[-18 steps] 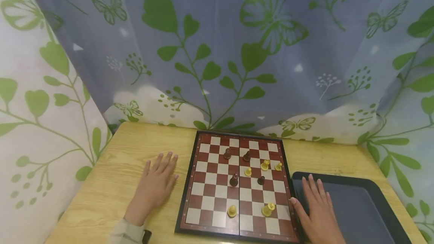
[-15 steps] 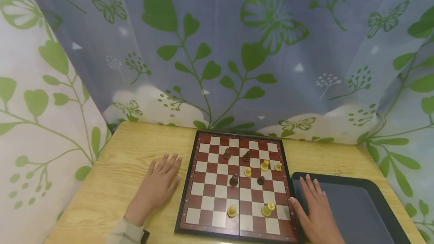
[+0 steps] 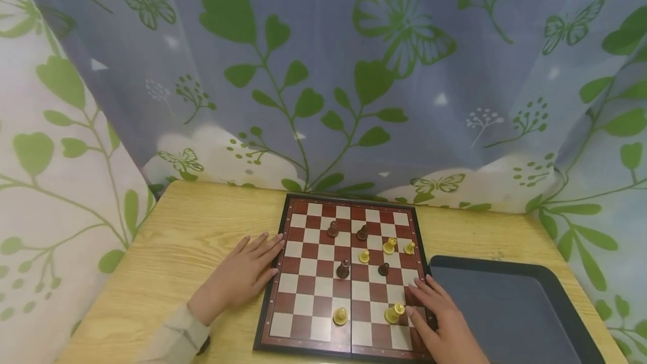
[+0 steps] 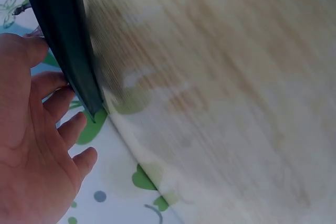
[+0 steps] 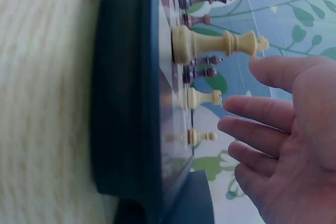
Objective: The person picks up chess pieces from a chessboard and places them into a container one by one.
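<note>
A folding chessboard [image 3: 308, 285] in red-brown and white squares lies unfolded, with several pale and dark chess pieces standing on it. My left hand [image 3: 235, 277] reaches its left edge, fingertips right at the black frame; the left wrist view shows thumb and fingers along that edge. Over the right edge hovers my right hand [image 3: 447, 322], fingers loosely extended and holding nothing. Its thumb tip is beside the head of a pale king [image 5: 220, 43]. Farther left stands a pale pawn [image 3: 340, 316]. A tall dark piece [image 3: 343, 268] stands near the fold, with a small dark pawn [image 3: 383, 269] to its right.
Right of the board lies a dark tray [image 3: 485, 263], its left rim close to the board's frame. The wooden table [image 3: 217, 215] extends to the left. A curtain [image 3: 323, 72] printed with leaves and butterflies rises behind the table's far edge.
My left hand has slid right from the table to the board's left edge. My right hand has moved left, from over the tray to over the board's right edge. The pieces stand unchanged.
</note>
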`<move>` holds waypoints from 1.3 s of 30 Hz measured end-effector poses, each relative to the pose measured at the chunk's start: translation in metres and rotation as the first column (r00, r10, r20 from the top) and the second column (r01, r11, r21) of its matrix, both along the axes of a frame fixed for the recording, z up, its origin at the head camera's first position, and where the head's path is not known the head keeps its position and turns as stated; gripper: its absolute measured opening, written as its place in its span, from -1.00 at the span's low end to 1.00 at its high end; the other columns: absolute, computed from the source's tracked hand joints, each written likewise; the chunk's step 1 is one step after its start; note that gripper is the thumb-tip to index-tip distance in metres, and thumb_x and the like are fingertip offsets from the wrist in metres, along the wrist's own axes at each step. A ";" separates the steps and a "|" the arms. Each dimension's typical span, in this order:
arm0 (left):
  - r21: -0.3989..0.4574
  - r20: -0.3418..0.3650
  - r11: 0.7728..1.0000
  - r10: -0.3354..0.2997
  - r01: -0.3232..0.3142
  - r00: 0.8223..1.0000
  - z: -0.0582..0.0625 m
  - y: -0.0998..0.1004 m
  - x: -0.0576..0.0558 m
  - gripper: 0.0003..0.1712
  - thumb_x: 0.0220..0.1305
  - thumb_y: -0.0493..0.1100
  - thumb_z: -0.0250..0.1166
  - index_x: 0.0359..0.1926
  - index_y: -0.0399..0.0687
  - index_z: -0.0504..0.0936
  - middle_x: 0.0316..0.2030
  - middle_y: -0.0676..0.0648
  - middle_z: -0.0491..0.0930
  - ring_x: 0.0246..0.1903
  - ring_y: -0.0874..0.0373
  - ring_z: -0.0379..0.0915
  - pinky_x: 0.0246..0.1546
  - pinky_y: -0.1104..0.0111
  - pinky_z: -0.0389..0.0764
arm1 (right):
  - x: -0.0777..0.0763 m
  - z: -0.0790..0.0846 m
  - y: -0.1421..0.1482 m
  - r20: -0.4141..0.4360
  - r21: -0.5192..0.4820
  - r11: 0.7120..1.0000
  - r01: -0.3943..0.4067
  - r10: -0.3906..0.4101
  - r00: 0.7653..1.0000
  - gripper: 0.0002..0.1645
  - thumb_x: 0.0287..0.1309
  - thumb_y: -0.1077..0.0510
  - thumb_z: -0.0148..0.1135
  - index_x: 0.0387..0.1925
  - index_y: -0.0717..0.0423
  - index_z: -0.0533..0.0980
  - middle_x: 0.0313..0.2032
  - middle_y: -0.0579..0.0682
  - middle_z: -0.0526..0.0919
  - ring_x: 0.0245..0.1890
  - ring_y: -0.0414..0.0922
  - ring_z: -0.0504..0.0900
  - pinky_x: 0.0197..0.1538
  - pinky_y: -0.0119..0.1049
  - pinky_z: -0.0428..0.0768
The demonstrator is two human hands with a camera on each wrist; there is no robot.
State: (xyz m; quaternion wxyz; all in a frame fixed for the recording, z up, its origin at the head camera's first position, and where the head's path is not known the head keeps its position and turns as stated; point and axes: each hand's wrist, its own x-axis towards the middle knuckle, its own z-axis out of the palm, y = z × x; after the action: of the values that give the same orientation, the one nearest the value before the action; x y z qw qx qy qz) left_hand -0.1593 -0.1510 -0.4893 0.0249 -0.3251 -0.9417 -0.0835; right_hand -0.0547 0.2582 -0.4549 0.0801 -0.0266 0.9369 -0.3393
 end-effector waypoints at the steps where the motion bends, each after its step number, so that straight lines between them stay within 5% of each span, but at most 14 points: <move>1: -0.004 0.009 1.000 -0.004 0.004 1.000 0.000 0.000 0.000 -0.34 0.58 0.10 0.02 0.54 -0.08 0.27 0.54 -0.06 0.19 0.52 -0.18 0.10 0.49 -0.20 0.11 | 0.000 -0.001 -0.001 -0.001 -0.015 1.000 -0.003 0.003 1.000 -0.44 0.45 -0.02 0.20 0.32 0.19 0.50 0.40 0.23 0.42 0.52 0.33 0.09 0.39 0.37 0.29; 6: 0.009 0.055 1.000 -0.015 0.015 0.998 0.000 0.000 -0.002 -0.33 0.59 0.11 0.00 0.55 -0.10 0.24 0.56 -0.07 0.15 0.51 -0.21 0.10 0.50 -0.20 0.10 | 0.005 -0.008 -0.006 -0.117 -0.040 0.999 -0.016 0.011 0.993 -0.64 0.40 0.12 0.26 0.16 0.12 0.63 0.26 0.14 0.59 0.45 0.32 0.26 0.33 0.34 0.39; 13: 0.056 0.099 0.998 -0.014 0.009 0.995 -0.004 -0.003 -0.003 -0.31 0.60 0.13 -0.03 0.58 -0.05 0.17 0.58 -0.03 0.07 0.50 -0.24 0.10 0.46 -0.23 0.16 | 0.011 -0.020 -0.014 -0.377 0.012 0.998 -0.063 0.062 0.924 -0.65 0.16 0.31 0.43 -0.01 0.01 0.71 0.09 -0.05 0.70 0.27 0.23 0.50 0.16 0.19 0.61; 19: 0.063 0.113 0.998 -0.011 0.004 0.994 -0.008 -0.004 -0.004 -0.30 0.60 0.13 -0.04 0.59 -0.04 0.13 0.59 -0.02 0.03 0.49 -0.23 0.14 0.45 -0.22 0.20 | 0.010 -0.017 -0.018 -0.333 -0.014 0.999 -0.037 0.031 0.942 -0.62 0.15 0.21 0.47 0.03 0.04 0.69 0.10 -0.05 0.69 0.28 0.21 0.49 0.20 0.18 0.58; 25: 0.074 0.115 0.997 -0.004 -0.005 0.993 -0.007 -0.004 -0.004 -0.30 0.60 0.12 -0.04 0.60 -0.04 0.13 0.59 -0.02 0.03 0.47 -0.22 0.19 0.40 -0.23 0.28 | 0.008 -0.018 -0.021 -0.415 -0.001 1.000 -0.025 0.022 0.910 -0.67 0.01 0.26 0.55 -0.12 0.02 0.73 0.04 -0.06 0.73 0.20 0.17 0.54 0.11 0.19 0.62; 32: 0.107 0.135 0.994 -0.007 -0.007 0.991 -0.008 -0.004 -0.004 -0.31 0.61 0.11 -0.03 0.60 -0.03 0.12 0.60 -0.02 0.02 0.45 -0.26 0.21 0.39 -0.20 0.32 | 0.004 -0.013 -0.025 -0.349 -0.037 0.999 -0.010 -0.003 0.937 -0.76 0.06 0.21 0.53 -0.22 -0.10 0.71 0.07 -0.06 0.71 0.26 0.24 0.49 0.18 0.26 0.55; 39: 0.108 0.141 0.994 0.004 -0.019 0.990 -0.009 -0.004 -0.001 -0.31 0.61 0.10 -0.03 0.60 -0.01 0.13 0.60 -0.01 0.02 0.46 -0.24 0.20 0.40 -0.19 0.31 | 0.004 -0.012 -0.027 -0.388 -0.022 0.999 -0.023 0.012 0.922 -0.72 0.00 0.23 0.56 -0.25 -0.14 0.71 0.06 -0.10 0.71 0.22 0.14 0.51 0.13 0.22 0.60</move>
State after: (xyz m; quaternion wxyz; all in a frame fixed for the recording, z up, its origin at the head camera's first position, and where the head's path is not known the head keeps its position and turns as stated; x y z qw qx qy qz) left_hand -0.1607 -0.1554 -0.4983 -0.0236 -0.3110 -0.9370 -0.1573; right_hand -0.0505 0.2316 -0.4668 -0.1039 -0.1026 0.9294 -0.3390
